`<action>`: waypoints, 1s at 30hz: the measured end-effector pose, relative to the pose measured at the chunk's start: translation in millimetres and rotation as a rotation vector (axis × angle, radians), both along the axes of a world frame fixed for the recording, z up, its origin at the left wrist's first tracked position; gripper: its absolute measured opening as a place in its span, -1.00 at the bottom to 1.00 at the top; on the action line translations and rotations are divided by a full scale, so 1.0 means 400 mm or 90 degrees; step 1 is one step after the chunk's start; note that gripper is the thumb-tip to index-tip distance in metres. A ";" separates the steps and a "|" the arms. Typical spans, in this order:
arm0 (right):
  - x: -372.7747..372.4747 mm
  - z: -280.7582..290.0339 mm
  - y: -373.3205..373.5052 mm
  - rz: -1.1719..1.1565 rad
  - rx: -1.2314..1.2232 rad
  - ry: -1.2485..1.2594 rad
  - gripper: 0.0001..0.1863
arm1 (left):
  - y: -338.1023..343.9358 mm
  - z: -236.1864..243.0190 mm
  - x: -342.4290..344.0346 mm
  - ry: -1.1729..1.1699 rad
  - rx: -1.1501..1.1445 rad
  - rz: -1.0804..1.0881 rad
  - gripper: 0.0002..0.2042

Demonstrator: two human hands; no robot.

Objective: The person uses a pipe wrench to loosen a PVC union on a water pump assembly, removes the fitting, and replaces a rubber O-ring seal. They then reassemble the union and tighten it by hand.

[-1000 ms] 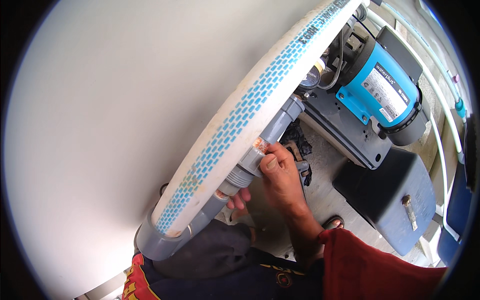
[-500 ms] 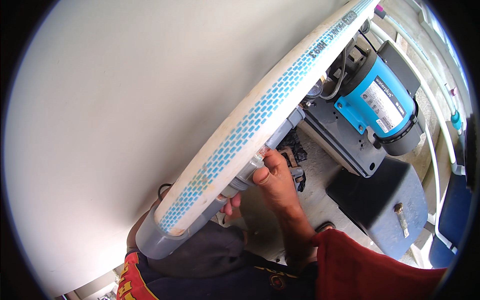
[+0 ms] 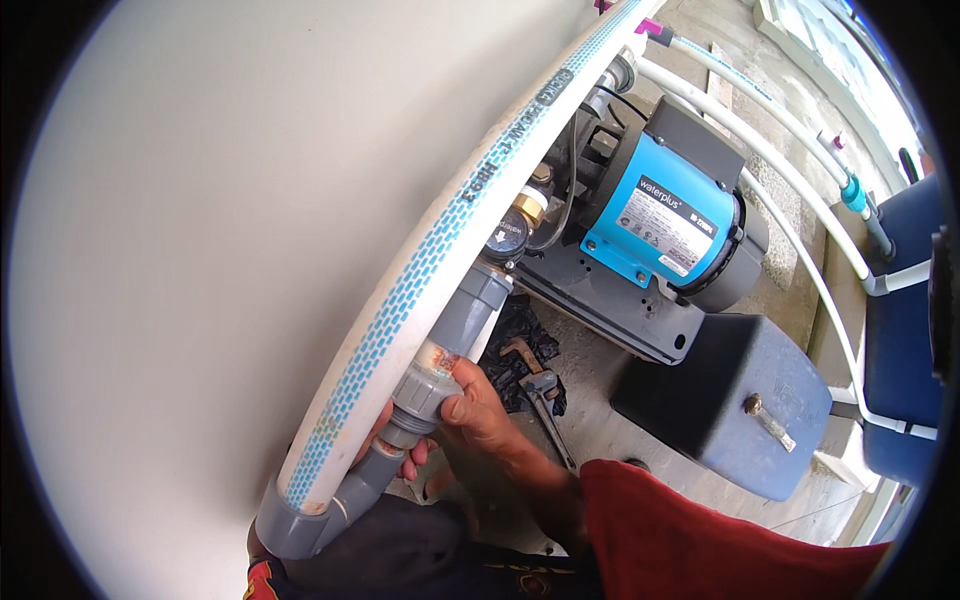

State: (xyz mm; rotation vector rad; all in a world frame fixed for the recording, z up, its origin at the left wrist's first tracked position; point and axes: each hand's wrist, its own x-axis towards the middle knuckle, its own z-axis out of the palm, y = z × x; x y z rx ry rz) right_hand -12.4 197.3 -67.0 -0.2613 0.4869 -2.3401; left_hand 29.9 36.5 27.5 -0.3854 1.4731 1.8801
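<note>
My right hand (image 3: pixel 483 412) is closed on a grey plastic pipe union (image 3: pixel 420 398), its thumb against the ribbed collar. From behind the pipe, my left hand (image 3: pixel 414 460) curls its fingers round the narrower lower end of that union; most of this hand is hidden. Rusty, whitish residue marks the joint just above the collar. A grey elbow (image 3: pixel 300 525) below links the fitting to a thick white pipe (image 3: pixel 400 300) with blue brick-pattern marks, which runs alongside. Above, a grey connector (image 3: pixel 470 310) leads up to the blue water pump (image 3: pixel 660 215).
A round gauge (image 3: pixel 507 235) and brass fitting sit beside the pump. Below lie a pipe wrench (image 3: pixel 540 385) and black plastic. A dark cover (image 3: pixel 730 400) with a bolt-like piece on top stands at right, near white pipes and a blue tank (image 3: pixel 905 320). A pale wall-like surface (image 3: pixel 200 250) fills the left.
The view has shifted, so the pump and pipe appear farther left and the union, gauge and wrench show more fully. Both hands are still on the union.
</note>
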 end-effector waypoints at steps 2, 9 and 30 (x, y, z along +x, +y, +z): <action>-0.008 -0.017 -0.010 0.008 -0.047 0.003 0.00 | -0.002 0.003 -0.002 -0.003 -0.005 -0.001 -0.05; -0.023 -0.037 -0.024 0.000 -0.060 0.023 -0.01 | 0.004 0.006 -0.009 -0.019 -0.024 -0.001 -0.04; -0.016 0.104 0.048 0.035 0.175 -0.041 -0.40 | 0.009 -0.005 -0.007 0.041 -0.116 -0.017 0.00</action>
